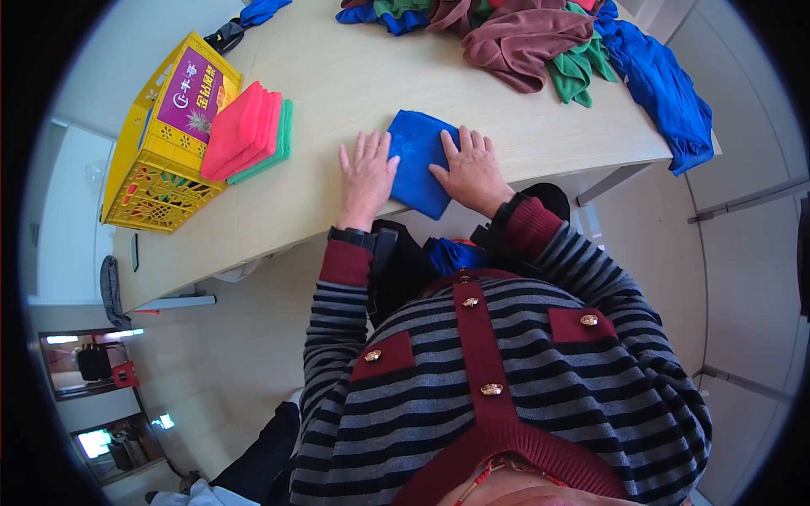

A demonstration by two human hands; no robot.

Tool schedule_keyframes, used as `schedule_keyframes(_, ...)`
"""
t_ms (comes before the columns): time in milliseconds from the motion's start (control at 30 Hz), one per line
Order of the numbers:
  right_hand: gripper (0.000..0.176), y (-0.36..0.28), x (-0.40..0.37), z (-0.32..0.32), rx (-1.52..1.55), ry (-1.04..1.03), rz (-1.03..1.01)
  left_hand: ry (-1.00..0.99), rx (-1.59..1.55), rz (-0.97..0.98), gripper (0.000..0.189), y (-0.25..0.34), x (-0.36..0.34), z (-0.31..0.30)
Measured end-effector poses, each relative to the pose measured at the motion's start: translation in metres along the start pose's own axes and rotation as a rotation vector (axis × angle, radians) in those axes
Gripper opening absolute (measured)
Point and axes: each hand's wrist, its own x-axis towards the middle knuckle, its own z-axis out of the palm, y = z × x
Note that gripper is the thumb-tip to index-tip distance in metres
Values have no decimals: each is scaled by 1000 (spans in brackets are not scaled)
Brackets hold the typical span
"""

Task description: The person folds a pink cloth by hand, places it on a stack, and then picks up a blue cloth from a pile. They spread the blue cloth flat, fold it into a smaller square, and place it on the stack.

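A blue cloth (419,164), folded into a flat rectangle, lies at the near edge of the table between my hands. My left hand (368,173) rests flat with fingers apart, its thumb side at the cloth's left edge. Across from it, my right hand (472,169) lies spread, with the thumb and fingertips over the cloth's right side. Neither hand grips anything. To the left, a stack of folded red cloths (245,126) sits on a folded green cloth (274,148), leaning near a yellow crate.
The yellow plastic crate (156,190) with a purple label stands at the table's left. A heap of loose brown cloths (527,42), green cloths (578,72) and blue cloths (662,88) covers the far right, some hanging over the edge. More blue cloth (451,255) lies on my lap.
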Motion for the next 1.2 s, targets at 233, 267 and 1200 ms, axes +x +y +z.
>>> schedule_keyframes(233,58,-11,-3,-48,-146,-397,11,48,30,-145,56,10,0,-21)
schedule_keyframes(267,58,-12,2,-41,-48,-293,-89,58,-26,-160,56,19,-7,-20)
schedule_keyframes(1200,64,-4,40,33,125,7,-89,315,-486,-181,53,34,-101,-27)
